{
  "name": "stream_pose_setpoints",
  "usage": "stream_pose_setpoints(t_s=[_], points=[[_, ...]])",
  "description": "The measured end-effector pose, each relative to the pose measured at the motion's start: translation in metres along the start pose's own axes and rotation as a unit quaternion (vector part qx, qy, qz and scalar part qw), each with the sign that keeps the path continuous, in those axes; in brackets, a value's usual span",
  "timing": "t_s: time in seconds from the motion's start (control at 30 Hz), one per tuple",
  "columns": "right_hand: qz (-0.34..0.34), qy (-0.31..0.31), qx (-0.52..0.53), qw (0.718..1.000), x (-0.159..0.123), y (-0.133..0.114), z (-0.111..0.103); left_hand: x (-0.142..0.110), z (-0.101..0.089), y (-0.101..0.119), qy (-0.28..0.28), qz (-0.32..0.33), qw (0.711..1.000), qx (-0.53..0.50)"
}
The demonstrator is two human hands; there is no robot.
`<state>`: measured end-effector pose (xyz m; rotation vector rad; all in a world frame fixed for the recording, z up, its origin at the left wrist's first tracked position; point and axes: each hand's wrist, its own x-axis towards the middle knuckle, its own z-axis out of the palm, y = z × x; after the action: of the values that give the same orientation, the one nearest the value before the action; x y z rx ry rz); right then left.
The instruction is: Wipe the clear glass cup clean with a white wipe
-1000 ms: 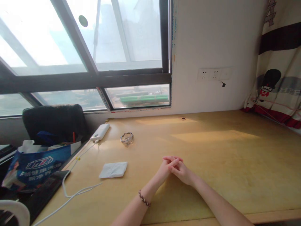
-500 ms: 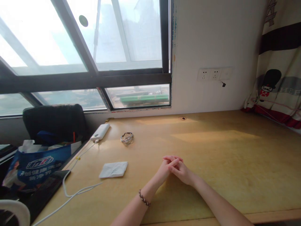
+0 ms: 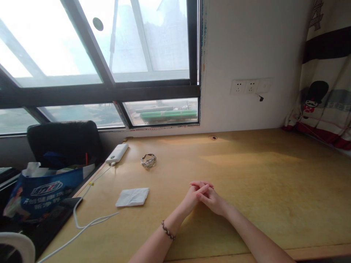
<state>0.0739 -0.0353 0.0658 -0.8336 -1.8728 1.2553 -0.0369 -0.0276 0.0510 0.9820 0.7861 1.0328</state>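
My left hand [image 3: 192, 196] and my right hand [image 3: 216, 203] are clasped together over the wooden table [image 3: 246, 182], fingers crossed over one another. No object shows in either hand, though the space between the palms is hidden. A dark braided bracelet [image 3: 168, 230] circles my left wrist. Left of the hands lies a folded white tissue [image 3: 132, 197]. Farther back is a small ring-shaped coil [image 3: 148, 160], silvery and dark; its kind is unclear.
A white power bank [image 3: 117, 153] lies at the table's left edge, with a white cable [image 3: 90, 223] trailing forward. Beyond that edge stand a black chair [image 3: 64, 140] and a filled blue bag [image 3: 46, 193]. Wall sockets [image 3: 245, 87] and a curtain [image 3: 327, 80] are behind.
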Motion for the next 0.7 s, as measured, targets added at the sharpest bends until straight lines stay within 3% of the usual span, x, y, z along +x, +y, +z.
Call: stream_pose_setpoints(t_s=[0.7], points=[[-0.006, 0.001, -0.002, 1.0, -0.0001, -0.0019, -0.0005, 0.0003, -0.0022, -0.0014, -0.003, 0.0, 1.0, 0.005]])
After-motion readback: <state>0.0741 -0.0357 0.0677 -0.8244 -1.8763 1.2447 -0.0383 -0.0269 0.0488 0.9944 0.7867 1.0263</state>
